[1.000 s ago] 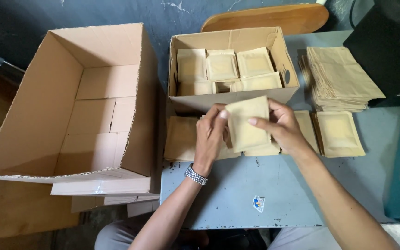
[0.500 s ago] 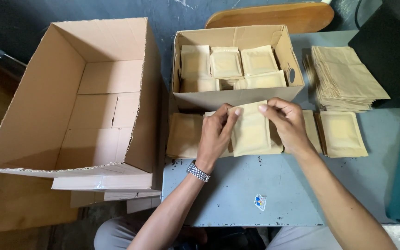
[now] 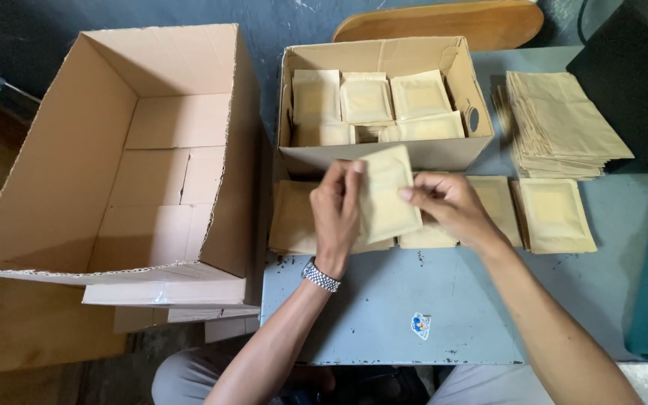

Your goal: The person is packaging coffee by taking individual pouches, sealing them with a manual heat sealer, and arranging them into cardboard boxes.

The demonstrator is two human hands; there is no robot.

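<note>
Both hands grip one tan padded envelope [image 3: 385, 196]: my left hand [image 3: 337, 211] pinches its left edge, my right hand [image 3: 444, 208] its right edge. Since a moment ago it has tilted, above the packets [image 3: 553, 214] lying on the table [image 3: 384, 300].

You are sitting at a small packing station in a workshop or stockroom: a scuffed grey metal worktop [image 3: 384, 315] is carrying a stack of flat kraft bags [image 3: 564, 124], a carton of filled pouches [image 3: 384, 105], and a large empty shipping carton [image 3: 121, 157] is standing alongside.
</note>
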